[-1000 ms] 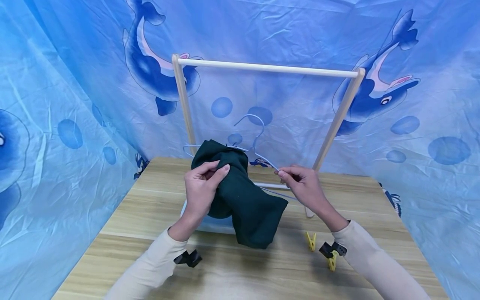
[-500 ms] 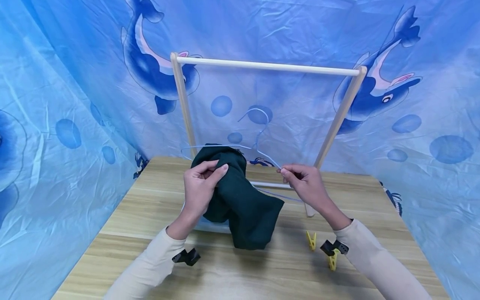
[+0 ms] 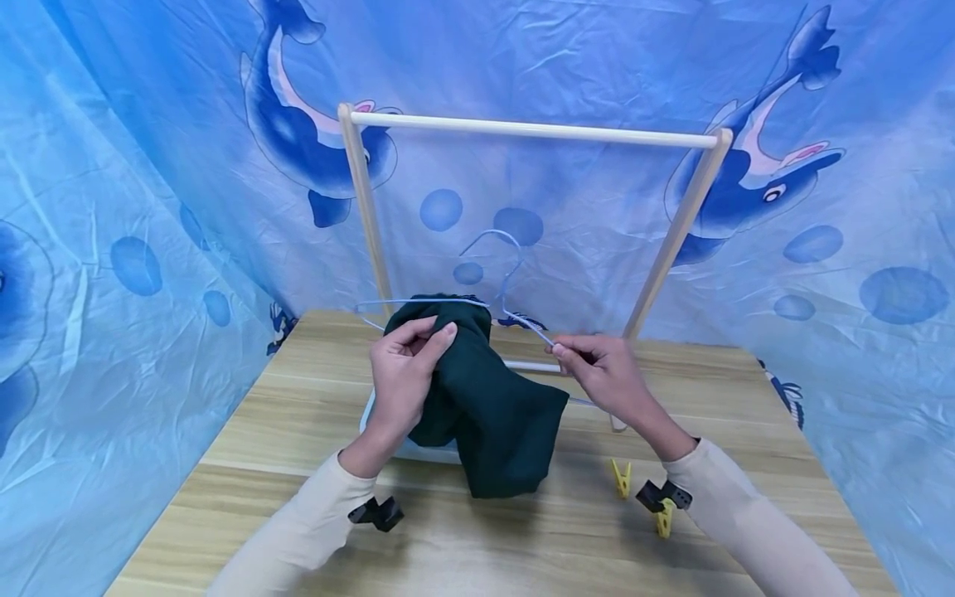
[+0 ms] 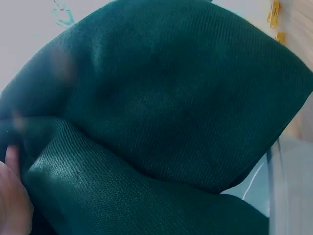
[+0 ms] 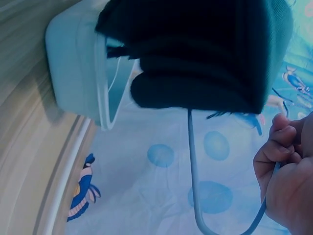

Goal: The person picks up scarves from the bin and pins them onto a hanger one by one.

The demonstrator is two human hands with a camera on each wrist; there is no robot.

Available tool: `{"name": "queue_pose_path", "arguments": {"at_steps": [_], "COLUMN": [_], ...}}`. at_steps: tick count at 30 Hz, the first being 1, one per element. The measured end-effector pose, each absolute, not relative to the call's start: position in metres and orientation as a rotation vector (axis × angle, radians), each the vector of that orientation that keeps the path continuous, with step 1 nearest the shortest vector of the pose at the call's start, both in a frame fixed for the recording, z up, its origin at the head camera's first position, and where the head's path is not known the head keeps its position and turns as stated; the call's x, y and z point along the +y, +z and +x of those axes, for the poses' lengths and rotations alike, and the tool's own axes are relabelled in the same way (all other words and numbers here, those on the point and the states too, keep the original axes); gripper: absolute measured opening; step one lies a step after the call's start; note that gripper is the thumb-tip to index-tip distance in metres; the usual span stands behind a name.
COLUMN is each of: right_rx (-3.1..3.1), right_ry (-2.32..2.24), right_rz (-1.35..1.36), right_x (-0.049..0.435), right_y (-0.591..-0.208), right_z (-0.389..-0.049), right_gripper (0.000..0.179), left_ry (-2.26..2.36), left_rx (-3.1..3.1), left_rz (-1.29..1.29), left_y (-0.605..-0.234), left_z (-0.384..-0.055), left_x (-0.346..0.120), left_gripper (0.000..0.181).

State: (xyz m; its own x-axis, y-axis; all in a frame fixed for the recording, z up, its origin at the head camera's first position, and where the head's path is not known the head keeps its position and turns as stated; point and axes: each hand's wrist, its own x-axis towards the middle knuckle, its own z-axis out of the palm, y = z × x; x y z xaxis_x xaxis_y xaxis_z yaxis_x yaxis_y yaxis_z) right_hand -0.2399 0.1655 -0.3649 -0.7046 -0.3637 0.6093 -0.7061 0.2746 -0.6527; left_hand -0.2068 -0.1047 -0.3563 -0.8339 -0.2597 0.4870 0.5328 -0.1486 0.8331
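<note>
From the head view, the left hand (image 3: 403, 377) grips the dark green cloth (image 3: 488, 406) bunched over a thin blue hanger (image 3: 507, 311) above the table (image 3: 246, 431), while the right hand (image 3: 608, 373) pinches the hanger's arm, seemingly to steady it. The left wrist view is filled with ribbed, folded cloth (image 4: 161, 112). The right wrist view shows fingers (image 5: 279, 147) curled round the wire (image 5: 191, 161), with the cloth (image 5: 205, 54) draped above a pale tub (image 5: 73, 73).

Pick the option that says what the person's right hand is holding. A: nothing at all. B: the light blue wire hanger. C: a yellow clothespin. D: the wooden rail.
B: the right hand pinches the sloping arm of the light blue wire hanger, while the left hand grips the dark green cloth draped over it.
</note>
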Motion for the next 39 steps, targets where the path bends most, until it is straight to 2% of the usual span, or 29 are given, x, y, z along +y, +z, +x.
{"name": "queue_pose_path", "arguments": {"at_steps": [7,20,27,30,39], "right_rx": [-2.187,-2.241,-2.224,-2.221,-2.118], "right_ry": [1.401,1.419,1.452,1.449,1.267], "right_rz": [1.044,1.070,1.105,1.111,1.123], "right_x": [0.162,0.163,0.162,0.162,0.162], "right_y": [-0.363,-0.361,-0.359,-0.358,-0.358], "right_z": [-0.234,-0.226,-0.225,-0.225,-0.234], "right_gripper": [0.017,0.017,0.015,0.015,0.023], "left_ry": [-2.110,-2.249,-2.271,-2.274,-2.334], "left_rx": [-1.660,-1.608,-1.658,-1.704,-1.689], "left_rz": [-0.147,0.019,0.094,0.106,0.064], "left_y": [-0.357,-0.361,-0.360,-0.358,-0.356], "left_z": [-0.218,-0.237,-0.250,-0.256,-0.257], "left_x": [-0.100,-0.096,-0.097,-0.099,-0.102], "left_gripper": [0.021,0.008,0.019,0.022,0.015]}}
